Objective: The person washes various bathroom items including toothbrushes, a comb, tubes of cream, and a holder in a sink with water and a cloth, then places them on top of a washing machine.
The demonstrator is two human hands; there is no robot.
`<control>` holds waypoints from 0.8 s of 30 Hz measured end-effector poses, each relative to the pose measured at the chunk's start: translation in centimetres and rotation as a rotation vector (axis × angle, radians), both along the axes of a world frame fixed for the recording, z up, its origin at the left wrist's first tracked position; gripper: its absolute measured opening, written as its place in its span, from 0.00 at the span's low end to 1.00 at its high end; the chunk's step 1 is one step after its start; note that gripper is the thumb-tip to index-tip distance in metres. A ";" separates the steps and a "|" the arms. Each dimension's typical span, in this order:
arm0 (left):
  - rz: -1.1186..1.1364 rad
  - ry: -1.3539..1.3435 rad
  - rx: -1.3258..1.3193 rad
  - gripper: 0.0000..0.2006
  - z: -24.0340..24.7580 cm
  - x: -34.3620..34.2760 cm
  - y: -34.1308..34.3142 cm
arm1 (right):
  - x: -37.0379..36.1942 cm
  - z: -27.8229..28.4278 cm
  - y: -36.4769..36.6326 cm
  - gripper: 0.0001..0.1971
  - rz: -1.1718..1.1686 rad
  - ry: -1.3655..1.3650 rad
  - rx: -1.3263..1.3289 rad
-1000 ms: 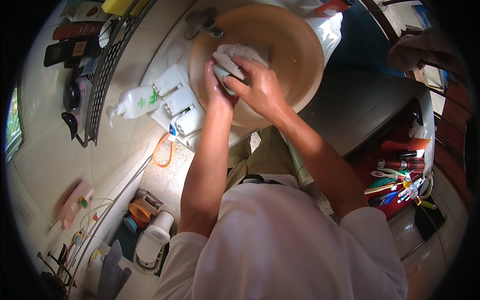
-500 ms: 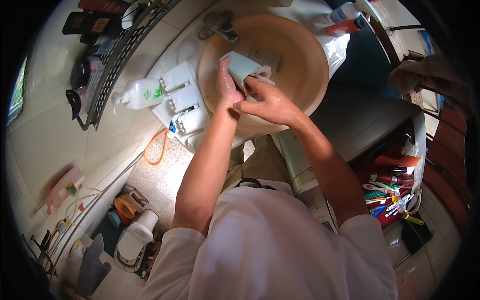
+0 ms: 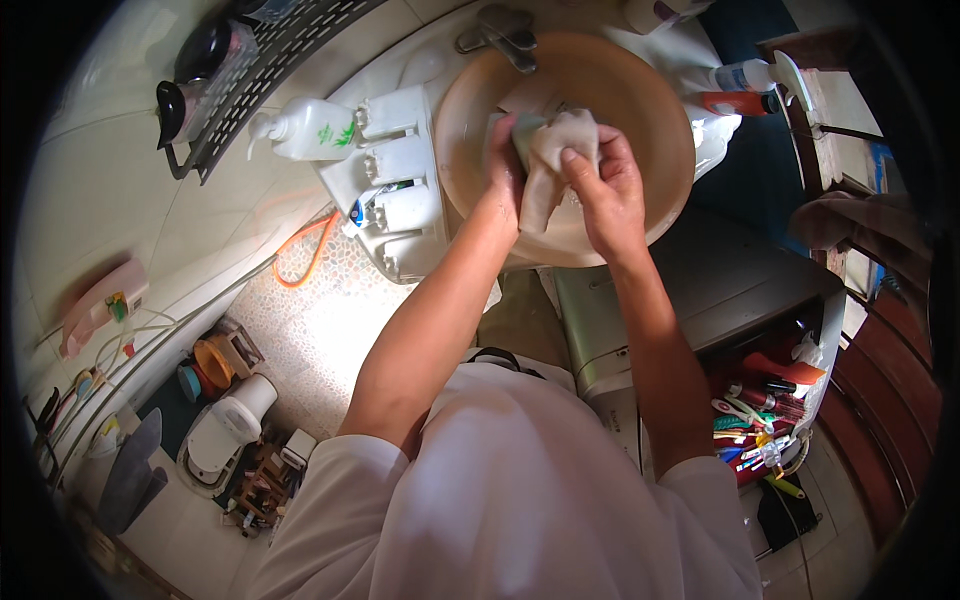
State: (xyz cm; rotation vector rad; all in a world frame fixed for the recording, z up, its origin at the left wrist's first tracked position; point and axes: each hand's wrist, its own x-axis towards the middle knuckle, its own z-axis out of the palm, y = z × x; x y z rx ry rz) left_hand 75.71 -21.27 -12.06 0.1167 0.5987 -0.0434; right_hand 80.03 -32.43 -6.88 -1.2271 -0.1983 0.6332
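Over the tan basin (image 3: 672, 130), both of my hands are close together. My left hand (image 3: 503, 168) is closed around a pale green cup (image 3: 523, 132), most of which is covered by a damp beige cloth (image 3: 562, 140). The cloth is bunched in my right hand (image 3: 612, 190), with the thumb pressed on it and a loose end hanging down between the hands. A flat pale thing (image 3: 530, 93) lies in the basin behind the cup; I cannot tell what it is.
A grey faucet (image 3: 503, 38) stands at the basin's far left. Left of it are a white pump bottle (image 3: 310, 130) and a white holder (image 3: 400, 160). A red bottle (image 3: 738, 103) is at the right. Toothbrushes (image 3: 740, 440) lie in a red bin at lower right.
The cloth, tucked at the cup's mouth before, is now bunched over its outside. My right hand has drawn back to the right, gripping it. The view has shifted slightly.
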 end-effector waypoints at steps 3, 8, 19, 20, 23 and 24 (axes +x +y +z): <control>0.100 0.114 0.041 0.28 0.2 1.0 -0.6 | 0.3 -0.9 -0.5 0.08 -0.045 -0.085 -0.079; 0.187 0.047 -0.111 0.30 1.3 1.0 -0.3 | 0.3 0.8 -1.2 0.17 0.110 -1.270 -0.700; 0.112 0.256 0.266 0.31 1.7 2.1 1.4 | -0.3 2.3 -1.8 0.29 0.661 -0.969 -0.876; 0.137 0.237 0.329 0.28 0.8 1.9 1.3 | -0.1 0.9 -1.8 0.21 0.580 -1.101 -0.815; 0.174 0.224 0.431 0.25 -0.7 2.2 0.4 | 2.0 -2.5 -1.4 0.15 0.707 -1.261 -1.024; 0.141 0.279 0.469 0.21 -0.2 2.5 0.2 | 2.2 -3.5 -1.5 0.11 0.665 -1.277 -1.014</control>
